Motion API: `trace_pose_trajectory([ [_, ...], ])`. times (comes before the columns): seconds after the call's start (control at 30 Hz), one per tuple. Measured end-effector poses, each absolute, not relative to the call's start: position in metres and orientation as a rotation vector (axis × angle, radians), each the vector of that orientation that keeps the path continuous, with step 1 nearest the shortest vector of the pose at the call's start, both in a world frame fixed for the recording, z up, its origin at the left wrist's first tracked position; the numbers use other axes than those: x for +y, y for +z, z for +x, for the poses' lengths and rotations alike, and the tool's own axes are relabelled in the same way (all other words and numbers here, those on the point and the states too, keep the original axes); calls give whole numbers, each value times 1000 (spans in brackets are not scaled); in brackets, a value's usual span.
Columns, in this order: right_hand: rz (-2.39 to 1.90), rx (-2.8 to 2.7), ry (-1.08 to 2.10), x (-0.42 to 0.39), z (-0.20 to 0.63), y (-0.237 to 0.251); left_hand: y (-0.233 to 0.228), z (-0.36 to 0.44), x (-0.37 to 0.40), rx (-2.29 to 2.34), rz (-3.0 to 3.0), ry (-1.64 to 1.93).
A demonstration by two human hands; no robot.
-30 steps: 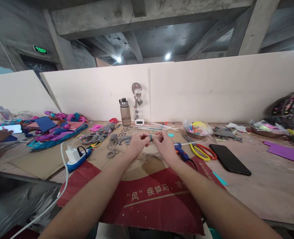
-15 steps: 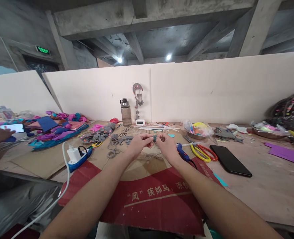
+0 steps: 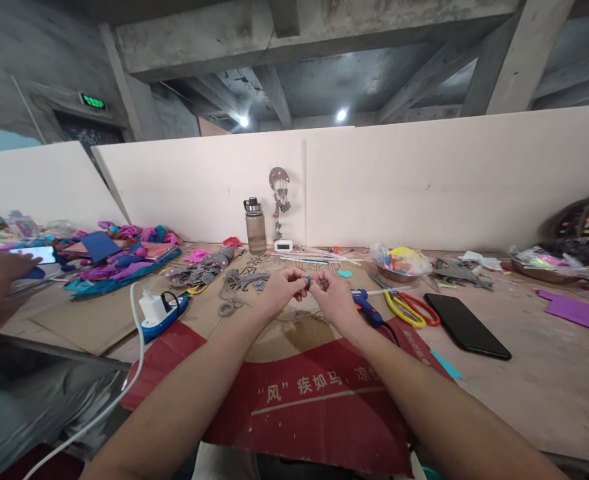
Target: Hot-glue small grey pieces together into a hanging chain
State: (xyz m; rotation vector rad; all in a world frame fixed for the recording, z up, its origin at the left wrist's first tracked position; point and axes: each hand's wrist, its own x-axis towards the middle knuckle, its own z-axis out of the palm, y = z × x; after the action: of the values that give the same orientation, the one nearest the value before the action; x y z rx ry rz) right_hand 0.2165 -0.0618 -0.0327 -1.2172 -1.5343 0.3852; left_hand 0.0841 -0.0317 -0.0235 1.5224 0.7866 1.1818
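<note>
While both hands [image 3: 307, 293] still pinch the small grey piece [image 3: 308, 283], they sit slightly lower than before.

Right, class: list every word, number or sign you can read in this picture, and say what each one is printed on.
"风" 疾如马, 凉: white print on the red cardboard sheet under the forearms; the line runs on under the right arm, hidden.
Green lit sign above the doorway: too small to read.
Small white clock by the partition: digits too small to read.
</note>
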Motion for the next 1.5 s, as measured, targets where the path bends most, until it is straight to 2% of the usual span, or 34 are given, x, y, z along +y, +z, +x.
trace_pose_trajectory([
  [0.17,-1210,-1511,446,-58,217,-36,-24,83,-30,809,1488,1148],
  [0.47,-1189,-1321,713,-51,224,-35,-27,75,-24,557,1343,963],
  [0.87,-1185,-1278,757,-51,225,-36,-31,65,-10,860,1264,1216],
  [1.17,-1160,-1273,757,-50,226,-39,-30,64,-12,819,1373,1117],
  [1.5,-1178,-1257,763,-50,226,-38,-30,63,-7,854,1436,1181],
])
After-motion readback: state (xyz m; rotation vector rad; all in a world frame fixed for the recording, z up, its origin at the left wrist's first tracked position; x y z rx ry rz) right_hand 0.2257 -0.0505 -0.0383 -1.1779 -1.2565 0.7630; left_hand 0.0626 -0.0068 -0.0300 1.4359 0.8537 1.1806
